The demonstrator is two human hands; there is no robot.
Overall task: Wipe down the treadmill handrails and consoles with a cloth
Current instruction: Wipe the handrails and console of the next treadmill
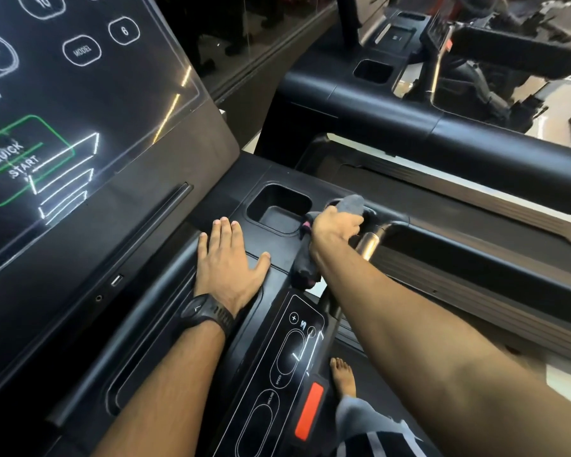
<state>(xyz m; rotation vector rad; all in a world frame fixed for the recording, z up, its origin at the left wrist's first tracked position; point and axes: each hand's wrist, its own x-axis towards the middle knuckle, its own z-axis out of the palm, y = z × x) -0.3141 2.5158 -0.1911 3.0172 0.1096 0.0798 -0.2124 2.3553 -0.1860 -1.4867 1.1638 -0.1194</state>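
Observation:
My left hand (228, 258) lies flat with straight fingers on the black console deck (165, 311), a dark watch on its wrist. My right hand (335, 230) grips a dark grey cloth (353, 203) and holds it against the console's right end, where the handrail (371, 242) with its silver sleeve joins. One end of the cloth pokes out above my fingers. Its other end hangs below my wrist. A square cup recess (277, 209) sits between my two hands.
The big glossy touchscreen (63, 103) with a green quick start button fills the left. A control strip (287, 364) with speed and incline pads and a red stop button lies near me. A neighbouring treadmill's thick black rail (442, 127) runs at the right. My bare foot (343, 377) stands on the belt.

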